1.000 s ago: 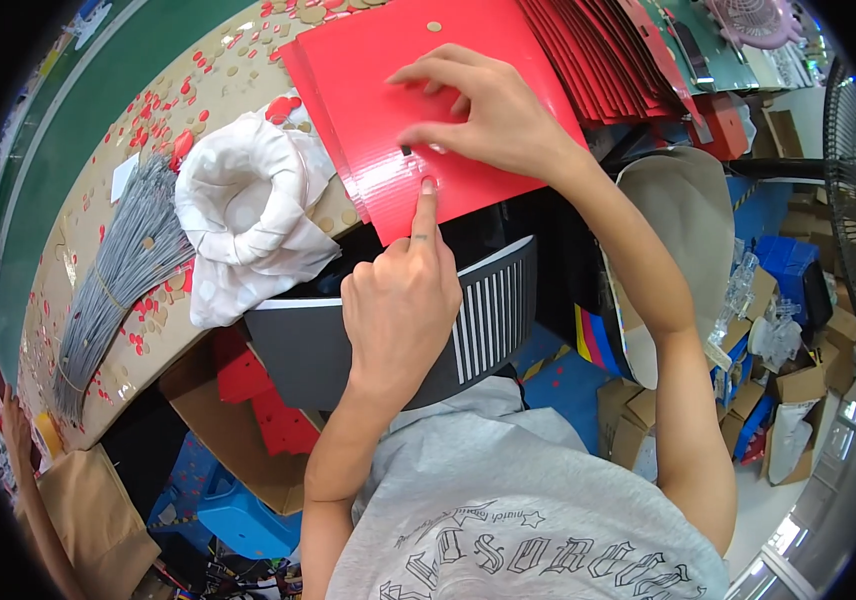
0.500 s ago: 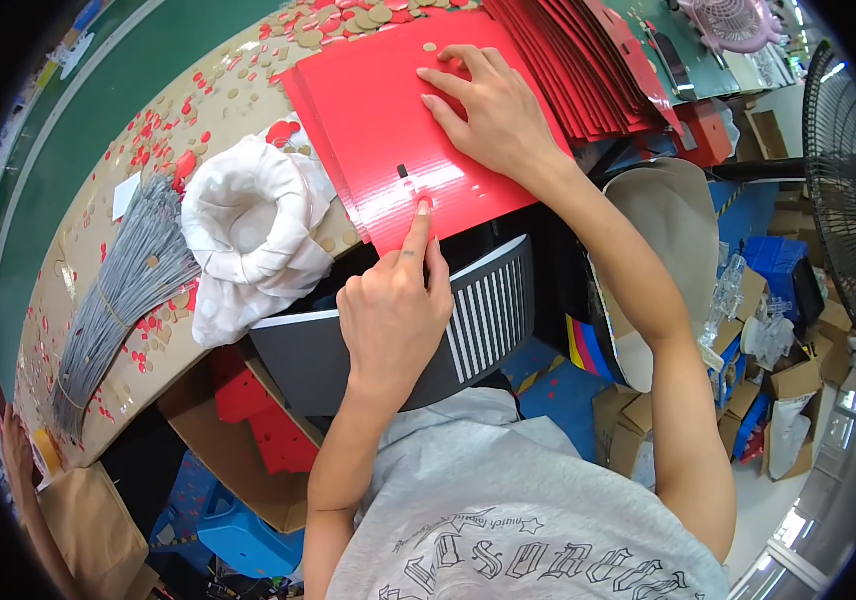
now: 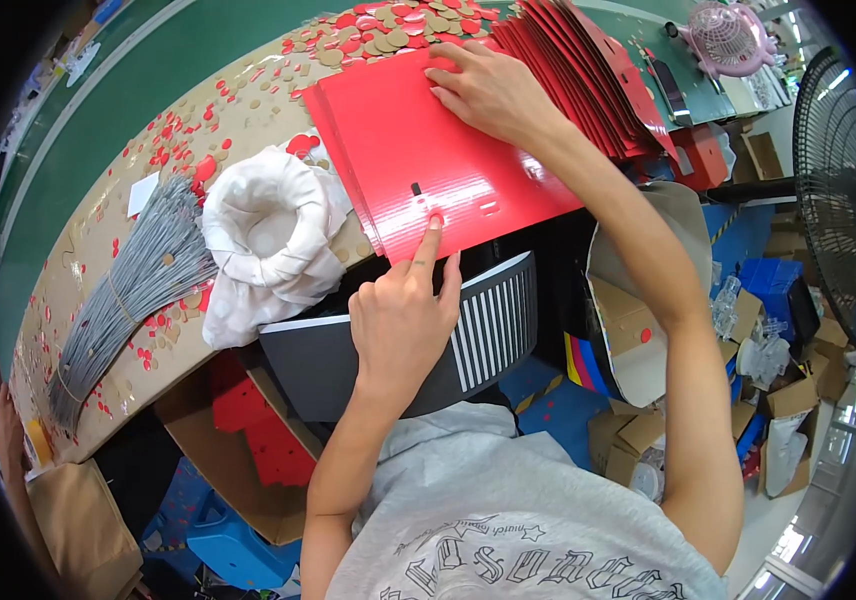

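A stack of red corrugated plastic sheets lies on the table's near edge, its left edges slightly staggered. My left hand comes from below, its index fingertip pressed to a round cut on the top sheet and its thumb apart. The other fingers are curled, holding nothing. A small dark slot shows just beyond that fingertip. At the sheet's far right part rests my right hand, fingers apart and bent, touching the red surface without gripping it.
Left of the sheets stand a rolled-down white cloth bag and a bundle of grey ties. Punched discs litter the table. More folded red sheets lean at far right, near a black fan. Another person's hand shows at far left.
The view has shifted slightly. My right hand has slid toward the sheet's far edge, its fingers more bent. My left index finger stays on the round cut. A red disc now shows over the carton at right.
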The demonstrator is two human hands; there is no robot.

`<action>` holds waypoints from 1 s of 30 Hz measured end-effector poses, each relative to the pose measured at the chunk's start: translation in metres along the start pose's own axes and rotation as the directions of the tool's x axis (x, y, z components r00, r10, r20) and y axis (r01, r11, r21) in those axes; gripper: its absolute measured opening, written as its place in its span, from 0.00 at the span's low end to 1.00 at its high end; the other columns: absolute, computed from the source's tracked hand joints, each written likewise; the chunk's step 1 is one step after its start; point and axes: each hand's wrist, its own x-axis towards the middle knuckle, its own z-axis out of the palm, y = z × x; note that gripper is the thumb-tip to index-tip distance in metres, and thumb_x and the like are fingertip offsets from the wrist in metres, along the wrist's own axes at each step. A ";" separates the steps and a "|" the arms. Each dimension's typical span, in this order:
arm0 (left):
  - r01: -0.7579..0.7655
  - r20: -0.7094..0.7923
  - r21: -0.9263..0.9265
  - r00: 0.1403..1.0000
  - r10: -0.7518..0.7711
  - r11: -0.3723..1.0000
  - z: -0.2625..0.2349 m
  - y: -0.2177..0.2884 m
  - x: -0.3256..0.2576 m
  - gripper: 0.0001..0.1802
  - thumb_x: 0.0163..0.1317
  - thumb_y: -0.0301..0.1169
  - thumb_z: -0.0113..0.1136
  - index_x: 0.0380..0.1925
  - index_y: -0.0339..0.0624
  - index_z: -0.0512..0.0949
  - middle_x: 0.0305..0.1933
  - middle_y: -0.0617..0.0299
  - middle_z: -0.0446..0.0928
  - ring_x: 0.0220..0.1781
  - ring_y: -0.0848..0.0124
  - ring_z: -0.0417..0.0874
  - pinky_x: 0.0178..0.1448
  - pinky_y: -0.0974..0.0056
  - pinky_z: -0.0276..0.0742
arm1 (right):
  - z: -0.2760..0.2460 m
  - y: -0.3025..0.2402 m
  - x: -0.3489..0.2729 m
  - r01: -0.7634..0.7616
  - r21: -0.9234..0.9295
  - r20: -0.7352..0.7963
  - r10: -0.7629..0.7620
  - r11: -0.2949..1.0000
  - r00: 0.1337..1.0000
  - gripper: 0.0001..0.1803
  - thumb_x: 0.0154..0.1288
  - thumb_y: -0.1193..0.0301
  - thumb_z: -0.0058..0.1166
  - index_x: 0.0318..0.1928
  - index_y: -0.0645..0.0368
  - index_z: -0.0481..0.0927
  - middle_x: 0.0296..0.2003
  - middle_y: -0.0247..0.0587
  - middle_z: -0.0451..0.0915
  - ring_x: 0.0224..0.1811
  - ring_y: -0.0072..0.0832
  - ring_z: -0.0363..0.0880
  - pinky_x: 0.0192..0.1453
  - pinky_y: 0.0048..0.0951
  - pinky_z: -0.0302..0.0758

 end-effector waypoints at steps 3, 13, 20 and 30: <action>-0.030 -0.022 0.088 0.999 0.032 0.996 0.003 -0.002 -0.003 0.21 0.60 0.37 0.68 0.53 0.43 0.84 0.15 0.56 0.76 0.14 0.60 0.79 0.21 0.58 0.75 | -0.001 0.015 0.006 0.096 0.073 -0.012 -0.096 0.993 0.995 0.15 0.68 0.63 0.55 0.50 0.56 0.85 0.56 0.41 0.78 0.57 0.36 0.78 0.57 0.39 0.79; -0.061 -0.053 0.170 0.996 0.071 0.984 0.012 -0.005 -0.009 0.23 0.60 0.35 0.70 0.57 0.49 0.82 0.19 0.58 0.78 0.16 0.60 0.79 0.21 0.58 0.72 | -0.008 0.028 0.017 -0.136 0.521 0.176 0.049 0.843 0.983 0.24 0.62 0.65 0.60 0.58 0.59 0.77 0.59 0.47 0.75 0.64 0.43 0.72 0.70 0.39 0.69; -0.095 -0.076 0.208 0.991 0.113 0.974 0.014 -0.005 -0.007 0.20 0.62 0.35 0.68 0.55 0.48 0.83 0.18 0.59 0.77 0.14 0.60 0.77 0.19 0.58 0.71 | -0.005 0.029 0.035 -0.033 0.432 0.139 -0.030 0.901 0.990 0.22 0.53 0.71 0.60 0.50 0.62 0.79 0.52 0.44 0.76 0.57 0.41 0.76 0.61 0.38 0.75; -0.092 -0.100 0.166 0.989 0.110 0.982 0.008 -0.003 -0.007 0.17 0.62 0.34 0.68 0.50 0.43 0.84 0.19 0.58 0.79 0.15 0.59 0.79 0.20 0.59 0.73 | -0.024 0.020 0.046 -0.047 0.396 0.077 0.018 0.917 0.997 0.21 0.52 0.76 0.61 0.48 0.63 0.72 0.49 0.45 0.78 0.53 0.40 0.78 0.53 0.35 0.83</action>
